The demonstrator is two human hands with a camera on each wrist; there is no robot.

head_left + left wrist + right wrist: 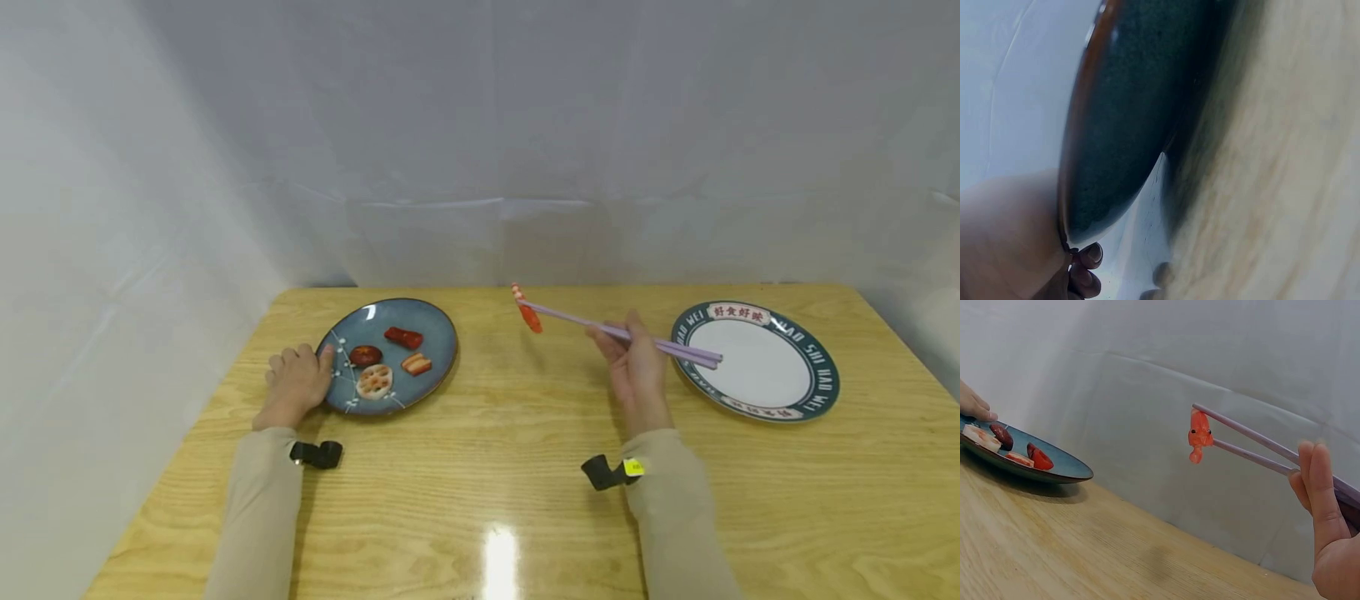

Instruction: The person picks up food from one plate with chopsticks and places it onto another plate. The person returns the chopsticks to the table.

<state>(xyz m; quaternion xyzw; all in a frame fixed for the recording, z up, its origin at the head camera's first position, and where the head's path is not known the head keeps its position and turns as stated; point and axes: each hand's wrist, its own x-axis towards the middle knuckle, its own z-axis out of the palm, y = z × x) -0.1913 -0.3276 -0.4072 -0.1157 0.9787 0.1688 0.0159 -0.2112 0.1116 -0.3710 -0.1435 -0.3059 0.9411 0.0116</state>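
Note:
In the head view, my right hand (637, 367) holds a pair of lilac chopsticks (585, 321). Their tips pinch a small red shrimp (529, 317) above the middle of the table. The right wrist view shows the shrimp (1199, 437) hanging between the chopstick tips, with dark eyes. My left hand (294, 383) rests at the left rim of a blue-grey plate (427, 325), its thumb against the rim. On that plate lie a lotus root slice (374, 382), a dark reddish-brown oval piece (365, 356), a red piece (403, 337) and a striped pale-and-brown piece (416, 364).
A white plate (750, 362) with a dark green lettered rim stands to the right of my right hand. Both plates are on a light wooden table (465, 475). Pale sheeting (480, 167) hangs behind the table and on the left.

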